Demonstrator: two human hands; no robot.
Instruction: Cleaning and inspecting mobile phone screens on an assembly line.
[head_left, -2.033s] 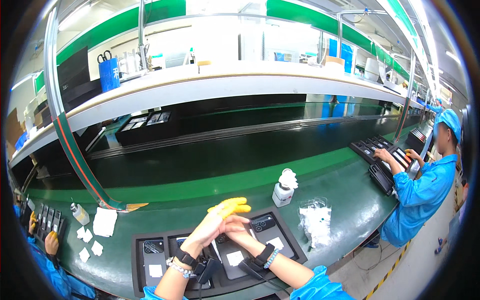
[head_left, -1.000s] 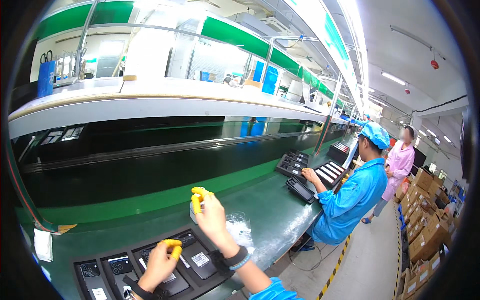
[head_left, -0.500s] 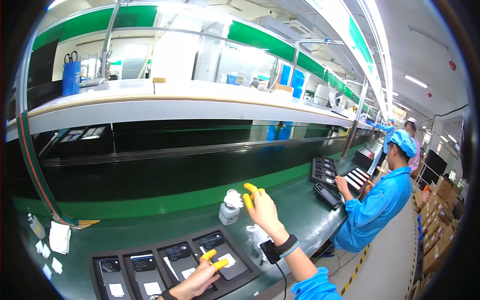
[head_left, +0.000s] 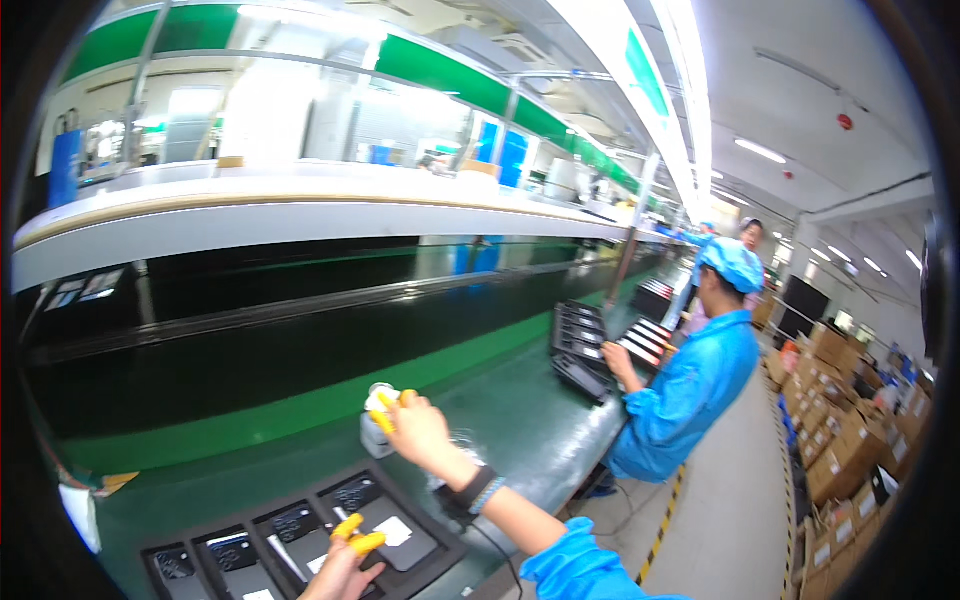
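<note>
At the lower left, a black compartment tray (head_left: 446, 545) holds several dark smartphones (head_left: 405, 520) with camera clusters and white labels. Yellow finger cots cover fingertips on both hands. Over the tray, my left hand (head_left: 342, 572) hovers near the phones, thumb and finger apart, with nothing seen between them. Farther back, my right hand (head_left: 420, 436) reaches to the top of a small pale bottle (head_left: 375, 441). Its fingers close on a crumpled white wipe (head_left: 378, 394) there; the fingertips partly cover it. The right wrist wears a dark band.
To the right, a co-worker (head_left: 690, 370) in blue handles a tray of white strips (head_left: 645, 342). Black trays (head_left: 578, 335) stand beside them on the green bench (head_left: 500, 440). A raised shelf (head_left: 330, 220) runs along the back. Cardboard boxes (head_left: 840, 460) line the floor at right.
The view has swung right, so the bench things sit farther left. My right hand has moved from beside the bottle onto its top. My left hand stays over the tray.
</note>
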